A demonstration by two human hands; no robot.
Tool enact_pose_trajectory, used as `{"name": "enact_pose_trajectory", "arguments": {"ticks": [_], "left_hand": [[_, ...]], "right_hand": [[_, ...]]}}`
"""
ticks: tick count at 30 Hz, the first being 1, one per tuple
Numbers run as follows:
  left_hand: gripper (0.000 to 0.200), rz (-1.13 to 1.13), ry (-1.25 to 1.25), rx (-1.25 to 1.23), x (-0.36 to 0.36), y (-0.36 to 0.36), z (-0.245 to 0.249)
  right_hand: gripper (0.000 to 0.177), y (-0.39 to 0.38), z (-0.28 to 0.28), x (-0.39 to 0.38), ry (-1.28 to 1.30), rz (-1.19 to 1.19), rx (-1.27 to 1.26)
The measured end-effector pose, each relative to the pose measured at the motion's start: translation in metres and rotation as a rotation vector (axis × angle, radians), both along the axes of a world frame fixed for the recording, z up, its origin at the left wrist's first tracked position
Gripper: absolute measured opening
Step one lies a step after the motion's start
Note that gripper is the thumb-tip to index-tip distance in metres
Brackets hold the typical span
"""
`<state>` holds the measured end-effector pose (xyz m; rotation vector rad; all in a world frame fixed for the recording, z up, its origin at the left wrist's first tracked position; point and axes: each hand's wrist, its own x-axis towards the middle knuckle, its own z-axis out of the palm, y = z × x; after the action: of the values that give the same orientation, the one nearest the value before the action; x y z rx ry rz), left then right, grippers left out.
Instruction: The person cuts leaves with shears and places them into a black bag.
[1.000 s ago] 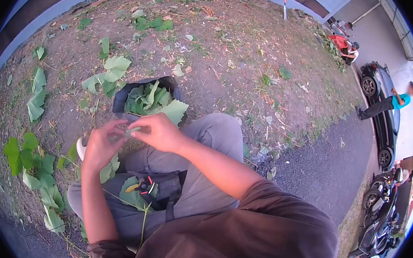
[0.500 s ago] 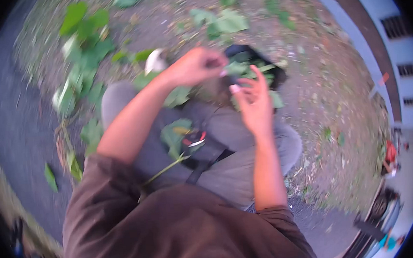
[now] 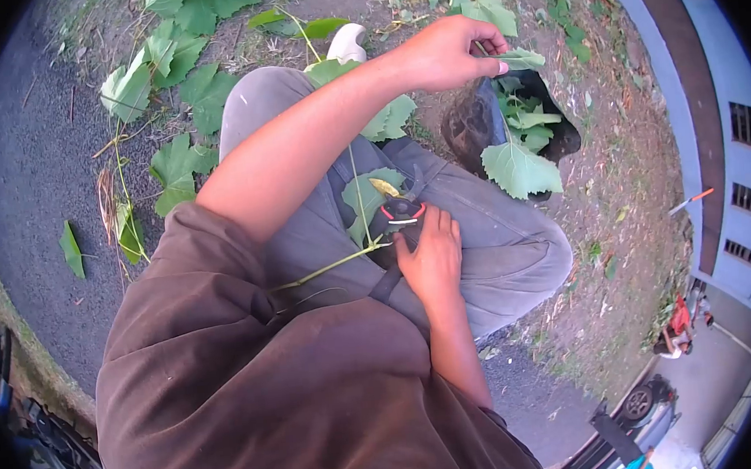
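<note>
- The green leaf (image 3: 516,58) is pinched at its near edge in the left hand (image 3: 445,53), right above the mouth of the black bag (image 3: 468,126). The grip is tight, thumb against curled fingers, with the blade sticking out past the fingertips.
- Best practice here, by the look of it: bring the leaf over the open middle of the bag before the fingers part, because the bag is already stuffed with bagged leaves (image 3: 530,121).
- One big leaf (image 3: 520,168) is draped over the bag's near rim. It deserves a push inward, as it looks ready to slide off onto the dirt.
- Down in the lap, the right hand (image 3: 430,257) lies on the pruning shears (image 3: 400,210), fingers over the red-and-black handles. Whether that grip is actually wrapped around them cannot be told from this angle.
- A sound take would have the fingers on the handles only, well away from the blade end.
- The shears sit on a stemmed leaf (image 3: 364,196), whose long stalk (image 3: 325,269) runs across the grey trousers (image 3: 499,234). Lifting the tool straight up would avoid dragging that leaf along.
- Further out, cut leaves (image 3: 178,74) lie scattered on the ground beside the knee and a white shoe (image 3: 347,41).
</note>
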<state>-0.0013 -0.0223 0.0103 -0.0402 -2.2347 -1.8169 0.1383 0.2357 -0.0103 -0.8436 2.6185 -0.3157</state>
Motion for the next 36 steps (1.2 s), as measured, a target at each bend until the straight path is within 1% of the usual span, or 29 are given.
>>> {"name": "enact_pose_trajectory", "arguments": {"ticks": [1, 2, 4, 6, 9, 10, 12, 13, 14, 16, 17, 18, 19, 20, 21, 22, 23, 24, 25, 26, 27, 28, 29, 30, 31, 32, 34, 35, 36], "left_hand": [[0.033, 0.021, 0.009, 0.003, 0.002, -0.003, 0.005], [0.033, 0.023, -0.025, 0.004, 0.003, -0.005, 0.009], [0.034, 0.042, -0.068, 0.020, 0.011, -0.009, 0.014], [0.035, 0.059, -0.072, 0.035, 0.012, -0.011, 0.018], [0.036, 0.024, -0.029, 0.102, 0.001, -0.012, 0.003], [0.036, 0.006, -0.021, 0.094, -0.001, -0.010, 0.001], [0.035, 0.001, -0.015, 0.088, -0.002, -0.009, -0.001], [0.035, -0.016, -0.024, 0.098, -0.003, -0.007, 0.000], [0.035, -0.039, -0.013, 0.097, -0.004, -0.006, 0.000], [0.034, -0.041, -0.094, 0.099, 0.000, -0.004, 0.008], [0.034, -0.046, -0.125, 0.078, 0.000, -0.004, 0.011], [0.034, -0.079, -0.098, 0.076, -0.001, -0.005, 0.010], [0.034, -0.044, -0.058, 0.037, -0.003, -0.004, 0.004], [0.034, -0.011, -0.012, 0.002, -0.007, -0.002, -0.001], [0.034, -0.044, -0.014, 0.045, -0.010, -0.001, -0.001], [0.034, -0.070, -0.021, 0.089, -0.007, -0.003, -0.002], [0.034, -0.066, -0.017, 0.070, -0.005, -0.005, -0.008], [0.034, -0.062, 0.006, 0.051, -0.005, -0.007, -0.007], [0.034, -0.048, 0.035, 0.081, 0.002, -0.007, -0.004], [0.033, -0.055, 0.091, 0.018, -0.008, -0.012, -0.019], [0.032, -0.088, 0.090, 0.160, -0.011, -0.014, -0.031], [0.030, -0.081, 0.084, 0.139, -0.011, -0.018, -0.036], [0.028, -0.053, 0.067, 0.121, -0.003, -0.018, -0.031], [0.026, -0.016, 0.042, 0.102, 0.003, -0.014, -0.022], [0.026, -0.045, 0.063, 0.082, 0.009, -0.007, -0.004], [0.026, -0.054, 0.074, 0.049, 0.016, -0.006, 0.008], [0.025, -0.056, 0.086, -0.003, 0.033, -0.004, 0.031], [0.024, -0.057, 0.134, 0.041, 0.037, -0.001, 0.039], [0.023, -0.053, 0.178, 0.088, 0.042, 0.002, 0.044]], "right_hand": [[0.046, 0.004, -0.005, -0.001, 0.051, 0.029, -0.102], [0.046, 0.007, -0.005, -0.006, 0.059, 0.052, -0.102], [0.036, 0.014, 0.004, -0.013, -0.106, -0.101, -0.106], [0.027, 0.021, 0.018, -0.024, -0.021, -0.100, -0.133], [0.028, 0.056, 0.007, -0.050, -0.058, -0.090, -0.328], [0.028, 0.064, 0.010, -0.057, -0.046, -0.106, -0.337], [0.037, 0.073, 0.020, -0.063, -0.655, -0.337, -0.683], [0.045, 0.067, 0.023, -0.053, -0.755, -0.426, -0.851], [0.045, 0.067, 0.027, -0.048, -0.736, -0.440, -0.864], [0.054, 0.071, 0.035, -0.039, -1.194, -0.512, -0.929], [0.062, 0.071, 0.038, -0.026, -1.263, -0.559, -0.942], [0.065, 0.071, 0.040, -0.012, -1.358, -0.519, -0.996], [0.068, 0.072, 0.041, 0.003, -1.444, -0.473, -1.052], [0.071, 0.076, 0.037, 0.018, -1.495, -0.467, -1.040], [0.078, 0.080, 0.045, 0.039, -1.744, -0.664, -1.121], [0.085, 0.085, 0.049, 0.050, -1.671, -0.395, -1.122], [0.087, 0.086, 0.065, 0.066, -1.602, -0.401, -1.044], [0.092, 0.082, 0.075, 0.080, -1.557, -0.334, -1.079], [0.093, 0.089, 0.069, 0.097, -1.447, -0.419, -1.064], [0.093, 0.093, 0.079, 0.103, -1.348, -0.438, -1.116], [0.093, 0.092, 0.089, 0.105, -1.297, -0.221, -0.971], [0.092, 0.091, 0.099, 0.108, -1.240, -0.011, -0.810], [0.092, 0.091, 0.109, 0.117, -1.187, -0.020, -0.853], [0.089, 0.090, 0.120, 0.128, -1.042, 0.092, -0.787], [0.086, 0.091, 0.128, 0.136, -0.902, 0.198, -0.709], [0.086, 0.092, 0.130, 0.141, -0.888, 0.191, -0.735], [0.077, 0.094, 0.132, 0.150, -0.761, 0.363, -0.676], [0.079, 0.094, 0.129, 0.149, -0.818, 0.451, -0.699], [0.079, 0.096, 0.132, 0.149, -0.824, 0.460, -0.709]]}}
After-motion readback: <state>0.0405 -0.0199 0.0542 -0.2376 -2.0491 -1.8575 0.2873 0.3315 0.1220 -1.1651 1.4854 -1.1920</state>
